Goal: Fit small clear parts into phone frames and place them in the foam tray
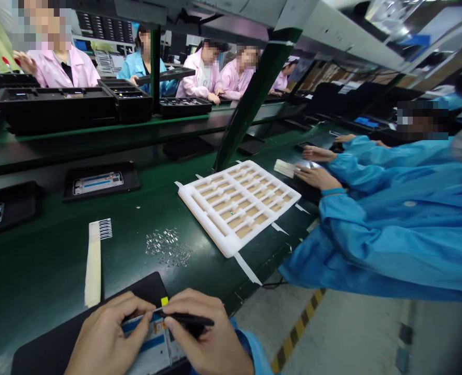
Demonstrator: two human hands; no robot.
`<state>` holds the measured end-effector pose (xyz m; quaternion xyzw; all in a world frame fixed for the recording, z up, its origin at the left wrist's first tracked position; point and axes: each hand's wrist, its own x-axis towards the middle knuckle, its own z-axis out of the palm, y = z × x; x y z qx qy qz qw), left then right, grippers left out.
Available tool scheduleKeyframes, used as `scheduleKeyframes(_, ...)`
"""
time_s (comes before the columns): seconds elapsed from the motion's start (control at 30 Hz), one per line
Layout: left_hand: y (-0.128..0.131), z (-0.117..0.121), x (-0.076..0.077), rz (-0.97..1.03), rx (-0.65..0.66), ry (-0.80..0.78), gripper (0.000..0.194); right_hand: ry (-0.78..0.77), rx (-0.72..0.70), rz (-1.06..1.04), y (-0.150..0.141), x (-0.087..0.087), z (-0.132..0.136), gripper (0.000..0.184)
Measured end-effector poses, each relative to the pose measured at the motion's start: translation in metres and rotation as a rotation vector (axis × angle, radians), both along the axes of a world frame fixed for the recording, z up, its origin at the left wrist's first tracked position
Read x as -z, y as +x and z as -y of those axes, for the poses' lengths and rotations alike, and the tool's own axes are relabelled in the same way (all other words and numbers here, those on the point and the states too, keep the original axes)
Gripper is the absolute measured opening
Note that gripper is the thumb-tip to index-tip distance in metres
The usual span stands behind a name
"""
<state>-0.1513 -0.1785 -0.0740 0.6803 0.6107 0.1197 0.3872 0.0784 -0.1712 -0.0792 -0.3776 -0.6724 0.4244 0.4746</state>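
While the right hand (205, 336) pinches black tweezers (189, 320) tight, the left hand (108, 333) curls against a phone frame (148, 341). Is it gripping? Hard to tell from here.

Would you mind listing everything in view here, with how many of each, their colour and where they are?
Foam tray: one, white, middle of the green bench.
Small metal parts: many, silver, loose left of the tray.
Striped-end strip: one, cream and black, left of the parts.
Trays with frames: two, black, left on the bench.
Bins: several, black, on the far shelf.
Co-workers' sleeves: several, blue, right side.
Black pad: one, black, under the hands.
Panel: one, white and blue, on the pad.
Slim tool: one, black, in the right hand.
Left hand: one, at the panel.
Right hand: one, holding the tool.
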Motion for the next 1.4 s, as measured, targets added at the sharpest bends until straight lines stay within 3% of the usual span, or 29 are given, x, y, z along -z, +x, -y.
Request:
scheduleKeyframes(0.13, -0.002, -0.001, -0.004, -0.028, 0.121, 0.182, 0.033, 0.094, -0.042, 0.059, 0.003, 0.004, 0.001, 0.020)
scheduleKeyframes(0.3, -0.009, -0.001, -0.007, -0.151, 0.220, 0.661, 0.031, 0.114, -0.031, 0.053, 0.003, 0.011, -0.001, 0.019)
scheduleKeyframes(0.5, -0.009, 0.004, -0.018, -0.434, 0.419, 0.958, 0.061, 0.103, 0.005, 0.086, -0.004, 0.006, 0.003, 0.019)
scheduleKeyframes(0.6, -0.011, 0.000, -0.028, -0.379, 0.356, 0.936, 0.056, 0.084, 0.033, 0.060, -0.004, 0.004, 0.003, 0.018)
scheduleKeyframes(0.7, -0.032, -0.017, -0.030, -0.350, 0.221, 0.861, 0.046, 0.016, 0.137, -0.058, 0.005, 0.008, -0.004, 0.014)
scheduleKeyframes(0.8, -0.068, -0.054, -0.022, -0.485, 0.104, 0.786, 0.056, -0.014, 0.289, -0.091, 0.021, 0.016, -0.015, 0.013)
scheduleKeyframes(0.9, -0.097, -0.099, -0.008, -0.577, 0.063, 0.742, 0.063, -0.008, 0.347, -0.083, 0.032, 0.025, -0.024, 0.013)
scheduleKeyframes(1.03, -0.104, -0.131, -0.002, -0.660, 0.136, 0.683, 0.060, -0.018, 0.351, -0.069, 0.035, 0.030, -0.026, 0.014)
scheduleKeyframes(1.23, -0.093, -0.129, -0.015, -0.782, 0.334, 0.662, 0.059, -0.025, 0.351, -0.075, 0.032, 0.028, -0.025, 0.017)
scheduleKeyframes(1.4, -0.103, -0.132, -0.008, -0.789, 0.376, 0.695, 0.053, -0.045, 0.345, -0.084, 0.031, 0.029, -0.025, 0.018)
